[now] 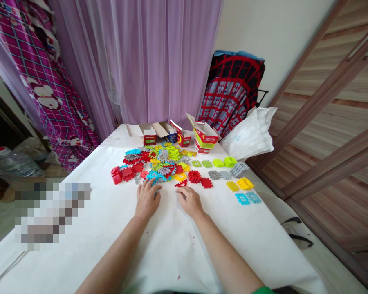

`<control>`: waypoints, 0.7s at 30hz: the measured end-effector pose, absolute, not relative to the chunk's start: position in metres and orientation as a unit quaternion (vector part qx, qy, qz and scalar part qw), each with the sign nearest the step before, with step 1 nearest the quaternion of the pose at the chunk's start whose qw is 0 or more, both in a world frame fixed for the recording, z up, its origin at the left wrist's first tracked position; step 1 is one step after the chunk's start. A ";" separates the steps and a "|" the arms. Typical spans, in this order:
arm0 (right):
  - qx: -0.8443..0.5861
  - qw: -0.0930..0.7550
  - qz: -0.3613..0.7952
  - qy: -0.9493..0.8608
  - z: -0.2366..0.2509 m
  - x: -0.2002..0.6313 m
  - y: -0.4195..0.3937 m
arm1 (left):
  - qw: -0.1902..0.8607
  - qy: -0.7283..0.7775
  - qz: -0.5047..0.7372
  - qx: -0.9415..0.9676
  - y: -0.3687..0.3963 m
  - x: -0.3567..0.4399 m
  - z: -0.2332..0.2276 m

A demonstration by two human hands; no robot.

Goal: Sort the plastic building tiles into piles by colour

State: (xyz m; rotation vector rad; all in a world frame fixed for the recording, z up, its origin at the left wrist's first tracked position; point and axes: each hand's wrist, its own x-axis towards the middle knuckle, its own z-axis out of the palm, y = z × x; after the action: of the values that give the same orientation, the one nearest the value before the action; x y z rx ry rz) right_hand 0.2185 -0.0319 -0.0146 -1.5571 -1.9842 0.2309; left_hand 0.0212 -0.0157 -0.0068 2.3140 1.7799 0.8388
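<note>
My left hand [147, 199] lies at the near edge of a heap of plastic interlocking pieces. Its fingers are spread, and the fingertips touch light blue pieces [153, 175]. To the right, my right hand [190, 201] rests on the table with loosely bent fingers and no piece visible in it. Just beyond its fingertips lies a red piece [181, 183]. The mixed heap holds red, yellow, green [172, 153], grey and blue pieces. Sorted by colour on the right are red pieces [194, 176], grey pieces [214, 175], green pieces [218, 163], yellow pieces [245, 183] and blue pieces [243, 199].
Open cardboard boxes [149, 139] stand along the back of the white-covered table [110, 224]. A white bag [248, 134] leans at the back right corner. At the heap's left end sits a red block [116, 175]. A blurred-out object [52, 216] lies on the left.
</note>
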 end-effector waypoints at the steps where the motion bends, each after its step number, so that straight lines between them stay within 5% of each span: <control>1: -0.589 0.304 0.082 -0.744 -0.016 0.218 -0.033 | 0.050 0.584 0.273 0.763 -0.016 0.021 -0.006; 21: -0.662 0.250 0.029 -0.706 -0.011 0.211 -0.037 | 0.029 0.545 0.260 0.796 -0.017 0.030 -0.003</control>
State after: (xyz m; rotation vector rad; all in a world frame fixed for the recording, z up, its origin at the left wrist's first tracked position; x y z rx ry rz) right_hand 0.2107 -0.0373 -0.0109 -1.8017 -1.9238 0.0778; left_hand 0.0299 -0.0172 -0.0028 2.4574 1.6823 0.8031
